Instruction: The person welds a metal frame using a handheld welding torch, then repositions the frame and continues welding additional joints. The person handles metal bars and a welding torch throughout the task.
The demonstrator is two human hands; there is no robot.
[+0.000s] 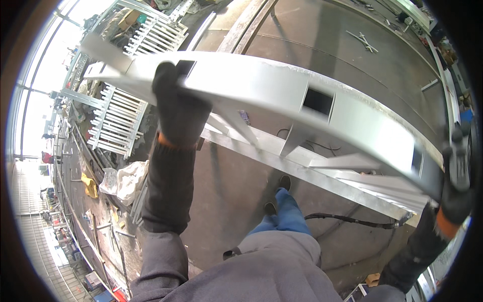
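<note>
A long pale metal frame (261, 75) spans the view in front of me, its wide upper bar pierced by several rectangular openings. Thinner bars join it to a lower rail (302, 168). My left hand (178, 108), in a dark glove with an orange cuff, is closed over the upper bar near its left part, next to one opening. At the far right my right hand (455, 186), gloved alike, is closed at the frame's right end. A grey oblong shape shows on or at that hand; I cannot tell what it is. The right fingers are partly hidden and blurred.
Slatted white metal panels (118, 118) lie at the left, near a white sack (132, 181) and a yellow bag (89, 186). A black cable (352, 220) runs to the frame's lower right corner. Long beams (246, 27) stand beyond. Crossed metal pieces (363, 41) lie on the floor.
</note>
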